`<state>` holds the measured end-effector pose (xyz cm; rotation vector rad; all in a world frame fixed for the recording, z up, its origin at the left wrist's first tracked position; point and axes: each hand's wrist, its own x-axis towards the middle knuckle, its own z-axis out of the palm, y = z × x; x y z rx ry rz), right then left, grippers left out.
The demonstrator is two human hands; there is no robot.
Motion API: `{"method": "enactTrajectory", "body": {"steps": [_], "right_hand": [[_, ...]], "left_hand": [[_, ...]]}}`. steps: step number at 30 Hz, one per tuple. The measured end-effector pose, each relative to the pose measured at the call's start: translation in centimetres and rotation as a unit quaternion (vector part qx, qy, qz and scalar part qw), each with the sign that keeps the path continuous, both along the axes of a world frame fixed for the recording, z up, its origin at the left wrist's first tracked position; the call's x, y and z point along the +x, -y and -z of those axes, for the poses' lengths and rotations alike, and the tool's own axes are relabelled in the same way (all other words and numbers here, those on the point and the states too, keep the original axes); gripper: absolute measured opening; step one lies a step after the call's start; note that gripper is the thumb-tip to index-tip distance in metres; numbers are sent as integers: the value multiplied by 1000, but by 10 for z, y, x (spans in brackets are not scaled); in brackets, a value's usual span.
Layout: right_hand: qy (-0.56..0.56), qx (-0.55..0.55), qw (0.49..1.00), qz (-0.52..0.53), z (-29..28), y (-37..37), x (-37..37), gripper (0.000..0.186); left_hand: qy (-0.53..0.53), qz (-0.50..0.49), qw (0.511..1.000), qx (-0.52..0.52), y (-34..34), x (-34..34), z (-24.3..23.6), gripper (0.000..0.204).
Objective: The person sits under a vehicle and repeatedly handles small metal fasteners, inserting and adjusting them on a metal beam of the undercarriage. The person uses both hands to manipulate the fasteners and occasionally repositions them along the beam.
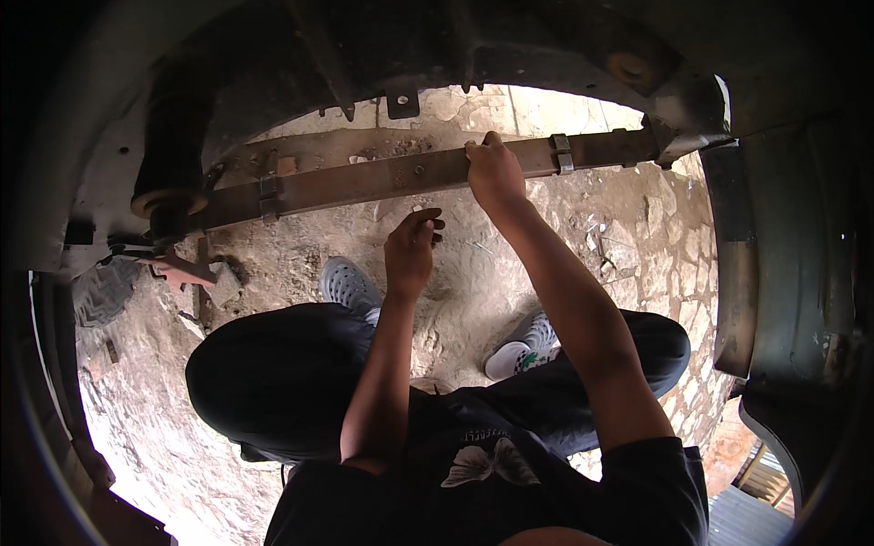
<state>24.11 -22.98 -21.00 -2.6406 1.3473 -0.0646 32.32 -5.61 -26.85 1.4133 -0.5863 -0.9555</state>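
Observation:
A long brown leaf spring (364, 180) runs across the view beneath the vehicle, with metal clips (562, 155) around it. My right hand (497, 175) is closed around the spring, right of its middle. Its fingertips are partly hidden behind the bar. Below the spring and apart from it, my left hand (410, 255) hangs with its fingers curled toward the thumb. Whatever it may hold is too small or hidden to make out.
The dark vehicle underside (510, 45) arches overhead, with a thick cylinder (173, 136) at the left. A reddish metal stand (180, 271) and a grey block (224, 284) sit on the rough stone ground (455, 273). Dark body panels (792, 255) rise at the right.

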Motion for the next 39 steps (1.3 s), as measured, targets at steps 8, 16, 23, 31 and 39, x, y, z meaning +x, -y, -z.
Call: {"method": "enactTrajectory", "body": {"steps": [8,16,23,31,39], "right_hand": [[30,12,999,42,21,-16,-18,27],[59,41,995,63,27,-36,-4,22],[45,-31,998,-38,10,-4,9,23],[29,39,999,7,10,-29,3,23],[-23,12,999,-38,-1,-36,23,23]], "left_hand": [[81,-41,996,-7,8,17,-17,20],[285,-70,956,-25,10,31,-27,17],[514,-5,856,50,73,73,-35,13],[464,136,856,183,88,82,-42,11],[464,96,878,70,70,107,-36,10]]}}
